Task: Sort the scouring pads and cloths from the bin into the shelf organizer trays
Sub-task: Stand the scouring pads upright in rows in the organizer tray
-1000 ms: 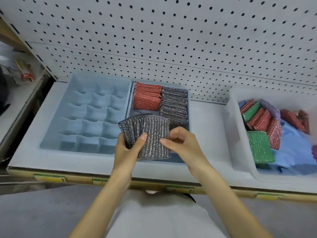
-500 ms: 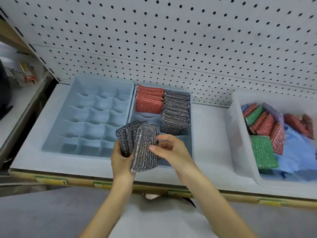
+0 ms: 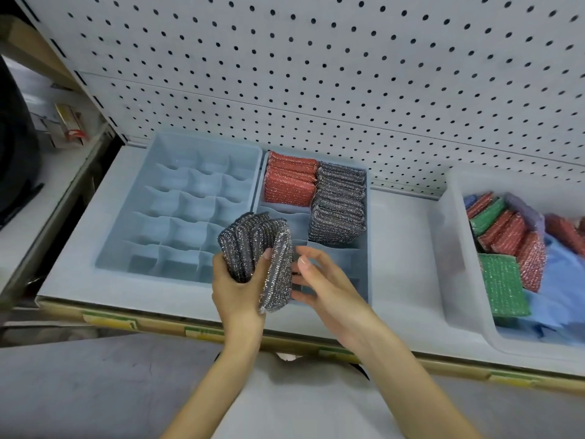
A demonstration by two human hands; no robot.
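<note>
Since a moment ago the right hand (image 3: pixel 329 289) has let go of the pads (image 3: pixel 253 245); its grip is wide, just beside them. The left hand (image 3: pixel 235 289) holds the pads in its grip, fanned, above the trays (image 3: pixel 340 259).

A white pegboard wall (image 3: pixel 348 74) backs the white shelf (image 3: pixel 402 248) above grey floor (image 3: pixel 63 391).

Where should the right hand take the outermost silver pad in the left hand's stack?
Pinch the outermost silver pad by its lower half, coming from the right: it stands on edge, sits lower than the rest of the stack, right face bare, while the thumb of the left hand covers its top.
</note>
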